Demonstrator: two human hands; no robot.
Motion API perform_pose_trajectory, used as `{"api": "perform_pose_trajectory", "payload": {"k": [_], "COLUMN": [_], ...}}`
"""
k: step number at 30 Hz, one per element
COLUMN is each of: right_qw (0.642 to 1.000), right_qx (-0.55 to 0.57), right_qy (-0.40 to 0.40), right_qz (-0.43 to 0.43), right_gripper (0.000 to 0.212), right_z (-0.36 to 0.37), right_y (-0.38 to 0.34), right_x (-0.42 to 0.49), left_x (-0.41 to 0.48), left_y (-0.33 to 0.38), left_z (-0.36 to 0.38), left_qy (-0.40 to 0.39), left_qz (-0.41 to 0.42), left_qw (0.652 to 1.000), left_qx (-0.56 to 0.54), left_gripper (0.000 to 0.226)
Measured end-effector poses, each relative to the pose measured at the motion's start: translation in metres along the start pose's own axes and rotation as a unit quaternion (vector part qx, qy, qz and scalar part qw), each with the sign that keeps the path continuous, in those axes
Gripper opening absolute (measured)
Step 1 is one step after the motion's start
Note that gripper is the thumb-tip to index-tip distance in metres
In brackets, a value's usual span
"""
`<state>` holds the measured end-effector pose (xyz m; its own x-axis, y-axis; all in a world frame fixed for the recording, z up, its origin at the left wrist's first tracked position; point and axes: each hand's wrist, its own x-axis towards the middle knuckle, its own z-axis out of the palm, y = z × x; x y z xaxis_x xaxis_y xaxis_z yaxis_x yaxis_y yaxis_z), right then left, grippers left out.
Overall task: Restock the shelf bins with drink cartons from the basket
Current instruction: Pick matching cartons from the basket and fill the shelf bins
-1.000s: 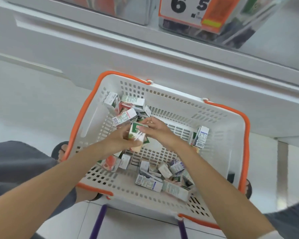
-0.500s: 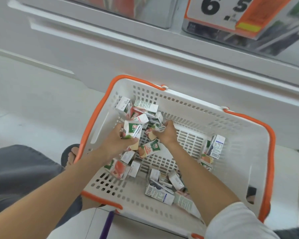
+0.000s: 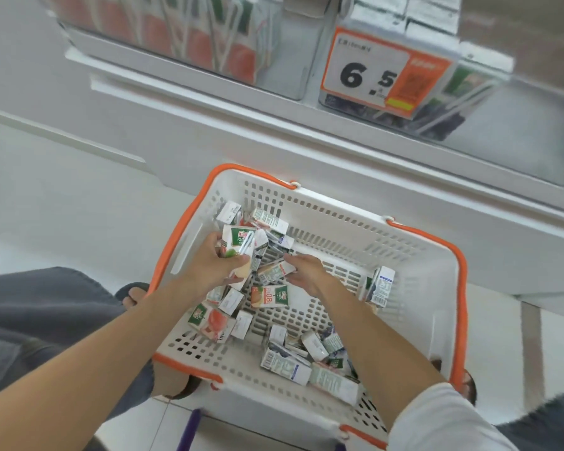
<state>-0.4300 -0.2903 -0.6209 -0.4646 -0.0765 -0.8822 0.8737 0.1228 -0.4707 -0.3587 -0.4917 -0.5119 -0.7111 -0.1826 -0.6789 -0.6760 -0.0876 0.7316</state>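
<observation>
Reached both bare forearms down into the white slotted plastic basket, orange-rimmed, close before the white shelf base, with open pale floor to its left. Gripped a bundle of small boxy drink cartons in the left hand, fingers curled round them, a glossy green-and-white face uppermost, near the basket's far left corner. Pinched the end of another carton with the right hand, just beside the left hand, over the bare slotted bottom. Saw a loose pile lying flat and tilted by the near wall, and a leaning carton against the right wall. Faced two clear-walled shelf bins above, the right one behind an orange price tag marked 6.5.
</observation>
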Motion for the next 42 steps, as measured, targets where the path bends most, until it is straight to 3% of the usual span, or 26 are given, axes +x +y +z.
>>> {"api": "perform_pose_trajectory", "payload": {"k": [3,6,7,10,14,17,20,23,25,28,32,36,39,42], "right_qw": [0.995,0.988,0.986,0.974,0.939,0.923,0.911,0.906,0.903,0.895,0.866,0.827,0.803,0.772], "right_qx": [-0.051,-0.093,-0.108,-0.161,-0.195,-0.190,-0.189,-0.167,-0.167,-0.189,-0.166,-0.090,-0.064,-0.085], "right_qy": [0.077,0.110,0.108,0.069,-0.054,-0.123,-0.108,-0.072,-0.057,-0.055,0.036,0.135,0.202,0.267], "right_qz": [-0.024,-0.055,-0.065,-0.141,-0.279,-0.312,-0.352,-0.382,-0.392,-0.400,-0.471,-0.539,-0.557,-0.571], "right_gripper": [0.049,0.020,0.020,0.030,0.039,0.044,0.045,0.043,0.055,0.075,0.059,0.054,0.051,0.057], "right_z": [0.017,0.013,0.008,-0.020,-0.070,-0.102,-0.130,-0.159,-0.181,-0.214,-0.262,-0.318,-0.363,-0.402], "right_y": [0.004,0.007,0.005,-0.011,-0.055,-0.090,-0.110,-0.115,-0.117,-0.127,-0.148,-0.165,-0.179,-0.197], "right_x": [0.002,-0.003,-0.010,-0.049,-0.134,-0.200,-0.250,-0.290,-0.312,-0.341,-0.381,-0.401,-0.402,-0.397], "left_x": [-0.005,-0.003,-0.003,-0.002,-0.015,-0.045,-0.078,-0.109,-0.124,-0.148,-0.170,-0.166,-0.147,-0.124], "left_y": [0.004,0.006,0.007,0.015,0.041,0.072,0.101,0.126,0.142,0.170,0.219,0.265,0.285,0.296], "left_z": [0.000,-0.003,-0.004,0.003,0.033,0.075,0.121,0.164,0.191,0.232,0.287,0.330,0.346,0.352], "left_qy": [0.015,0.017,0.016,0.001,-0.077,-0.155,-0.244,-0.261,-0.263,-0.302,-0.272,-0.165,-0.090,-0.053], "left_qz": [0.001,0.004,0.001,0.002,0.033,0.049,0.072,0.134,0.164,0.209,0.349,0.499,0.512,0.489], "left_qw": [1.000,1.000,1.000,0.999,0.994,0.982,0.965,0.949,0.943,0.921,0.880,0.799,0.761,0.716], "left_qx": [0.001,0.021,0.027,0.041,0.068,0.092,0.069,0.118,0.122,0.130,0.175,0.292,0.387,0.495], "left_gripper": [0.044,0.046,0.048,0.058,0.065,0.091,0.098,0.084,0.074,0.081,0.093,0.126,0.148,0.155]}}
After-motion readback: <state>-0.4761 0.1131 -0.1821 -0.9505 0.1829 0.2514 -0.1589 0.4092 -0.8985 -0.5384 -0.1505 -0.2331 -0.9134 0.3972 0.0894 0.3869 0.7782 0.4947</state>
